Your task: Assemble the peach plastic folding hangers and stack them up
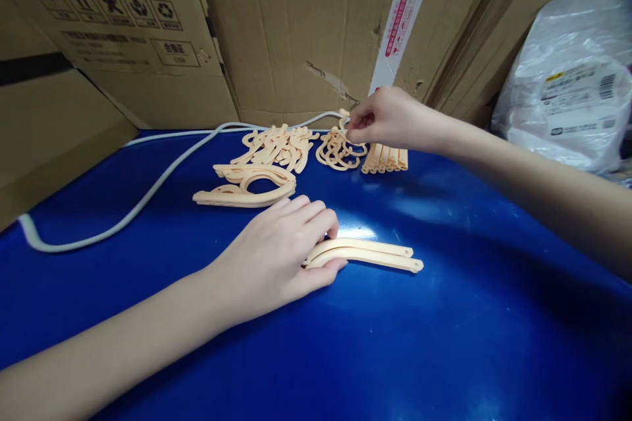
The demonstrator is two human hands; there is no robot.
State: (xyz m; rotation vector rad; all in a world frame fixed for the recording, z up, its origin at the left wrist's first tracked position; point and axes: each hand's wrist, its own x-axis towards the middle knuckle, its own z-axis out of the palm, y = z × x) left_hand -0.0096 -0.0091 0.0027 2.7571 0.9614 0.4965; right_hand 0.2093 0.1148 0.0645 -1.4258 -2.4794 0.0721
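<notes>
My left hand (284, 247) is closed over the curved ends of a pair of cream plastic hanger arms (368, 253), thumb on the near side. Their straight ends, each with a small hole, point right along the blue table. Farther back, my right hand (388, 118) pinches a cream plastic hook (343, 122), partly hidden by the fingers. It is just above a pile of similar hooks (338, 151). Beside that pile on the right lies a row of short cream tubular pieces (388, 158). Left of the hooks is a heap of thin curved pieces (279, 145).
Stacked curved cream hanger parts (247, 197) lie beyond my left hand. A white cable (168, 177) loops across the left of the blue table (316, 355). Cardboard boxes (296, 26) wall the back and left. A plastic-wrapped roll (567, 92) stands at the right.
</notes>
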